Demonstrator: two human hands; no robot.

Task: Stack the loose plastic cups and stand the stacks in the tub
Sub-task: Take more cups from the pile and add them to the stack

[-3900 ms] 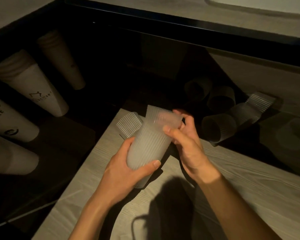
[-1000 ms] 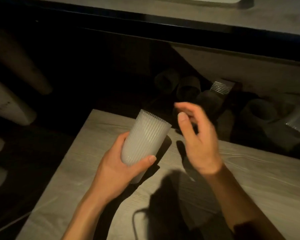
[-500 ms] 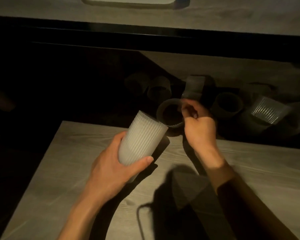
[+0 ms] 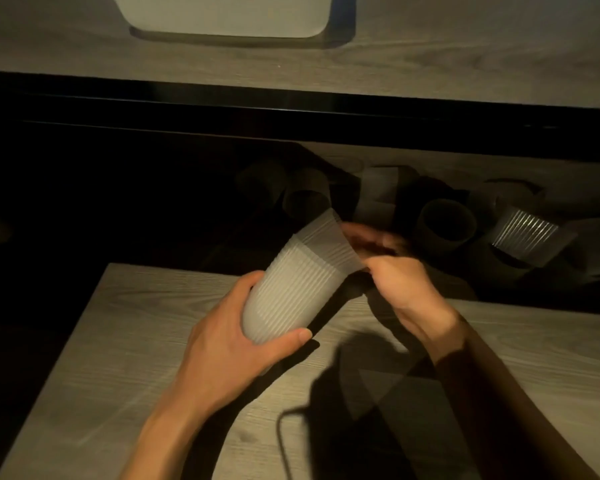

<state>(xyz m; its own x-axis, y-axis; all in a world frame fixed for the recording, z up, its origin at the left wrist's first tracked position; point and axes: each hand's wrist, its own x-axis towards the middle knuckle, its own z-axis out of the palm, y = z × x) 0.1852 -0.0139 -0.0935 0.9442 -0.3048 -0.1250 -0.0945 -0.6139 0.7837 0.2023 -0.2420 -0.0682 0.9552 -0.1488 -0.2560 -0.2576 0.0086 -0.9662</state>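
Observation:
My left hand (image 4: 232,344) grips a stack of ribbed translucent plastic cups (image 4: 284,296), tilted with its mouth toward the upper right. A further ribbed cup (image 4: 323,237) sits partly inside the stack's mouth, and my right hand (image 4: 395,271) holds it at its rim. Several loose cups lie in the dark area beyond the table edge, among them a dark-looking one with its mouth toward me (image 4: 445,226) and a ribbed one catching light (image 4: 525,235). The pale tub (image 4: 222,19) stands on the far surface at the top.
A wood-grain table (image 4: 118,358) lies under my hands, and its far edge ends just behind the stack. A black band (image 4: 291,112) separates the dark cup area from the far surface. Shadows of my arms and a thin cable (image 4: 284,431) cross the table.
My right hand picked a loose cup from the dark pile and brought it back to the stack, where it now sits partly in the mouth. The view has tilted upward, showing more of the tub.

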